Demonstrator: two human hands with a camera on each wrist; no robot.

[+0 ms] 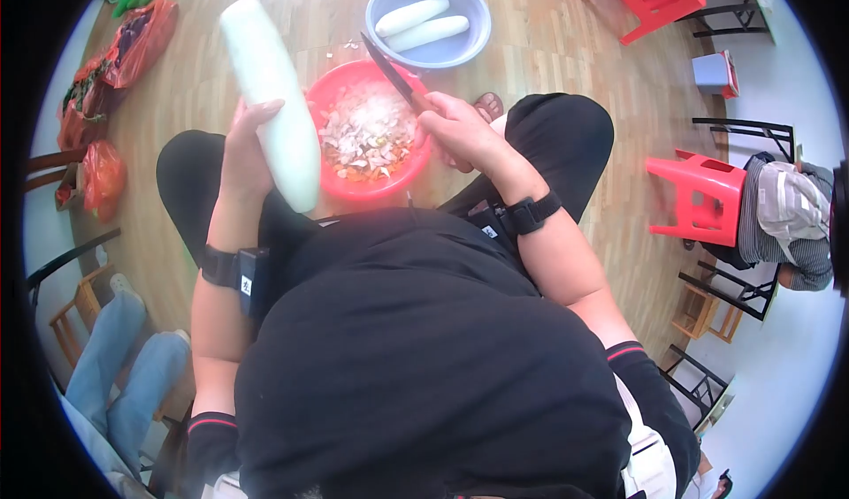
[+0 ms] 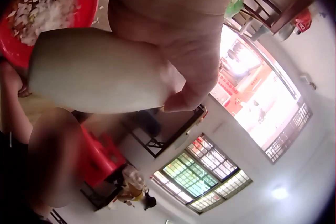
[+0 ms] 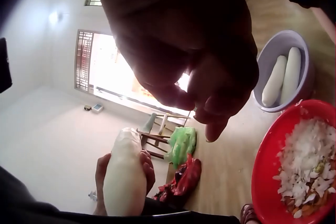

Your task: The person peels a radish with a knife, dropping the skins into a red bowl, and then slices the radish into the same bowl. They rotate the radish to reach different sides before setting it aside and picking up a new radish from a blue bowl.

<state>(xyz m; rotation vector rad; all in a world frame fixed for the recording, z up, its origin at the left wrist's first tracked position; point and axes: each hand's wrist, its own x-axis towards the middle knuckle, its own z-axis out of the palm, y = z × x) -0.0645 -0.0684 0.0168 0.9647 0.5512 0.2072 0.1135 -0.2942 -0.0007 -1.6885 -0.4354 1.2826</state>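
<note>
A long pale white vegetable point(image 1: 274, 110) is gripped around its side by the left hand point(image 1: 248, 150), tilted beside the red basin point(image 1: 380, 190). The left wrist view shows the thumb of the left hand point(image 2: 184, 50) against the vegetable point(image 2: 100, 71). Chopped white and orange pieces point(image 1: 367, 137) lie in the basin. The right hand point(image 1: 460, 132) holds a knife point(image 1: 389, 68) by its handle, blade over the basin's far edge, apart from the vegetable. In the right wrist view the right hand point(image 3: 194, 61) is dark and the knife cannot be made out.
Beyond the red basin, a blue-grey basin point(image 1: 428, 60) holds two white vegetables point(image 1: 428, 33). Red and green bags point(image 1: 141, 44) lie at the far left. Red stools point(image 1: 699, 197) stand at the right. Another person's legs point(image 1: 133, 358) are at the lower left.
</note>
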